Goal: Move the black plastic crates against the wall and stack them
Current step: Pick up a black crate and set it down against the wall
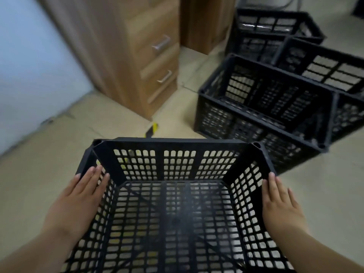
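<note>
A black perforated plastic crate (177, 160) fills the lower middle of the view, held up off the floor and open towards me. My left hand (78, 200) lies flat against the crate's left wall, fingers together. My right hand (279, 203) presses the right wall the same way. Three more black crates stand on the floor to the right: a near one (256, 115), one behind it at the right edge (325, 69), and a far one (275, 26).
A wooden drawer cabinet (141, 66) with metal handles stands at upper left, beside a pale wall (25, 75). A second wooden panel (204, 22) is behind it. A yellow-black marking (151, 130) lies on the beige floor (49, 164) just beyond the held crate.
</note>
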Motion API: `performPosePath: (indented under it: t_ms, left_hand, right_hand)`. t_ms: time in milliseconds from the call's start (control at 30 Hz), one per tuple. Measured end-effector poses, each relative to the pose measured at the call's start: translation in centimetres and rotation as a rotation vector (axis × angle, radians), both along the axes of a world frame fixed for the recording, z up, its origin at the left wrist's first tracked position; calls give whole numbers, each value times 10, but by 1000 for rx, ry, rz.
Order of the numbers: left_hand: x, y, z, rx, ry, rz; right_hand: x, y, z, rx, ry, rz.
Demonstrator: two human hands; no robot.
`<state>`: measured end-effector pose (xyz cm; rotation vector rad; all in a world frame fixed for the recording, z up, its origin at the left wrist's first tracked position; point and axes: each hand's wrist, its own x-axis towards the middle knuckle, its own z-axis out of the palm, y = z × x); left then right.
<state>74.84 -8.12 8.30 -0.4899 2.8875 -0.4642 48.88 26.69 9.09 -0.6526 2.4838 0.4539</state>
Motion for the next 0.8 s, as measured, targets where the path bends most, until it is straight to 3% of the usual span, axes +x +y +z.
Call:
performPosePath:
  t_ms: [167,233,433,533,733,800]
  left_hand:
    - [96,-68,44,28,164,185]
    - [134,-98,60,-1,150,257]
    - [247,-194,107,125,-21,518]
    - [295,-242,128,82,9,516]
    - [359,-316,143,0,89,659]
    - [373,-338,141,-19,99,759]
  right_hand:
    - [26,-118,38,-5,82,256]
    - [40,-175,55,34,145,366]
    - [105,-341,109,-150,137,550]
    - [141,-412,130,-155,98,571]
    - [191,-534,121,-206,116,691]
    - [202,-571,105,-332,124,767]
